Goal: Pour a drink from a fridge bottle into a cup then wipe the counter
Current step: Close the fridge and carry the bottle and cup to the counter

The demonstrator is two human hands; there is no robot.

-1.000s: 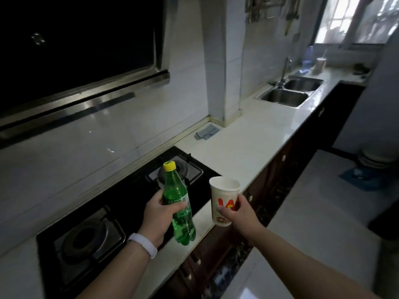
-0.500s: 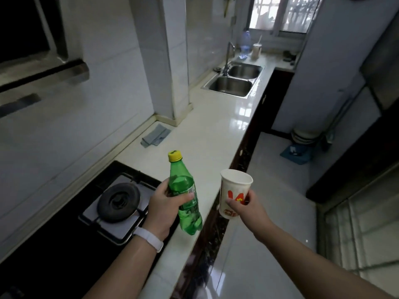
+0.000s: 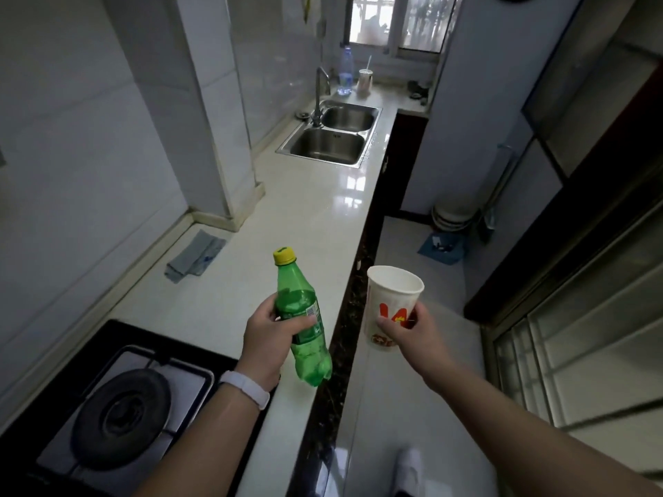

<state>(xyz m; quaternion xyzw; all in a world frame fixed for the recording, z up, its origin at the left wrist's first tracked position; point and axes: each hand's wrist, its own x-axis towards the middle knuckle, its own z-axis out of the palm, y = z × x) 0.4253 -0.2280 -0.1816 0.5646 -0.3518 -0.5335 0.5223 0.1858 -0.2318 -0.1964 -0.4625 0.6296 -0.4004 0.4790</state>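
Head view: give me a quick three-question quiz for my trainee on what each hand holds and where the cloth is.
1. True or false: the yellow cap is on the green bottle that the left hand grips.
2. The right hand holds: A) a cloth, B) the paper cup, C) nothing.
3. Fill in: the grey cloth lies on the white ____, between the stove and the tiled pillar.
Key: 1 true; 2 B; 3 counter.
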